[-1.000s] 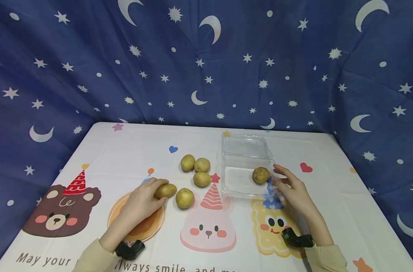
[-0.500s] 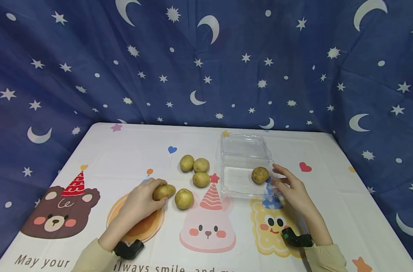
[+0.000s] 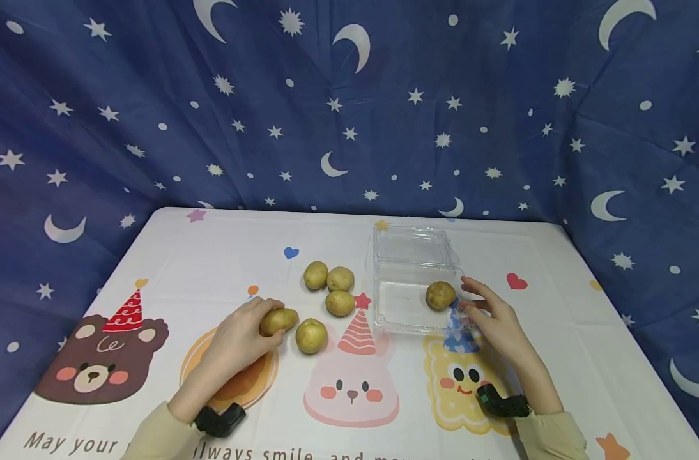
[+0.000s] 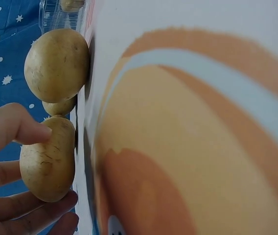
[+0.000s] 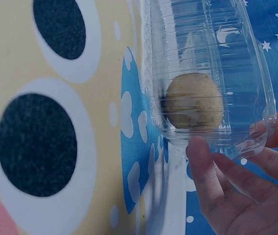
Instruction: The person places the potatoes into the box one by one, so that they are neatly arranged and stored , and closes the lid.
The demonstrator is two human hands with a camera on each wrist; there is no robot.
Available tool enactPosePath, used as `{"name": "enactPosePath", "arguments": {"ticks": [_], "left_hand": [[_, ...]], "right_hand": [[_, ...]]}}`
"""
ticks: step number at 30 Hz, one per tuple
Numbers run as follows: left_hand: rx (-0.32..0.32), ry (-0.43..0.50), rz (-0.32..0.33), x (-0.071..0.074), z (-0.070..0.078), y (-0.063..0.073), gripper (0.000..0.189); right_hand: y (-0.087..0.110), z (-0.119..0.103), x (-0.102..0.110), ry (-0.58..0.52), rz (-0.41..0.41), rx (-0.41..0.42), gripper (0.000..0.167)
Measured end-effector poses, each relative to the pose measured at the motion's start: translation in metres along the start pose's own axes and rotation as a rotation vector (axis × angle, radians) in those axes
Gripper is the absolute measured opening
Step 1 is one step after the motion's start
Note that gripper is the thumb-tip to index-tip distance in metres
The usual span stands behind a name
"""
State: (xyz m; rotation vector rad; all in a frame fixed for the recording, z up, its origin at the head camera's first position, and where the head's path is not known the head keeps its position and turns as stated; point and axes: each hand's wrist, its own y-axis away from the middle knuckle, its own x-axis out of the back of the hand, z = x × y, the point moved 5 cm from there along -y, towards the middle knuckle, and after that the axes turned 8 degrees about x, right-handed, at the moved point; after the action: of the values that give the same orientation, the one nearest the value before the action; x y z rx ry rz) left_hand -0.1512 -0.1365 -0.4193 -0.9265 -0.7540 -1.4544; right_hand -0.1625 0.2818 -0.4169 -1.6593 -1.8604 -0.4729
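Note:
My left hand [image 3: 243, 332] holds a yellow-brown potato [image 3: 278, 322] low over the tabletop. In the left wrist view its thumb presses the potato [image 4: 48, 161] from one side while the other fingers curl around the far side. Just right of it lies a rounder potato [image 3: 312, 336]. On the right, a clear plastic clamshell box [image 3: 404, 306] stands with its lid [image 3: 413, 246] folded back, one potato [image 3: 441, 296] inside near the right wall. My right hand [image 3: 495, 319] grips the box's right end, thumb against the outer wall and fingers by the rim [image 5: 268, 122].
Three more potatoes [image 3: 340, 304] sit in a cluster left of the box. A white tablecloth [image 3: 240, 236] with cartoon prints covers the table. Behind it hangs a blue curtain [image 3: 257, 153] with moons and stars. Black wrist cameras [image 3: 220, 420] are strapped to both wrists.
The left hand and its potato have shifted only slightly. The right hand and the box stay where they were; the whole head view drifts a little.

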Motion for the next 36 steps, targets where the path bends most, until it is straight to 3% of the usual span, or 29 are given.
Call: {"name": "enactPosePath", "arguments": {"ticks": [16, 36], "left_hand": [[-0.027, 0.006, 0.028, 0.005, 0.015, -0.012, 0.039], [-0.106, 0.067, 0.041, 0.008, 0.049, -0.025, 0.041]], "right_hand": [[0.0, -0.001, -0.001, 0.012, -0.001, 0.004, 0.053], [0.0, -0.002, 0.0, 0.013, 0.003, 0.001, 0.053]]}}
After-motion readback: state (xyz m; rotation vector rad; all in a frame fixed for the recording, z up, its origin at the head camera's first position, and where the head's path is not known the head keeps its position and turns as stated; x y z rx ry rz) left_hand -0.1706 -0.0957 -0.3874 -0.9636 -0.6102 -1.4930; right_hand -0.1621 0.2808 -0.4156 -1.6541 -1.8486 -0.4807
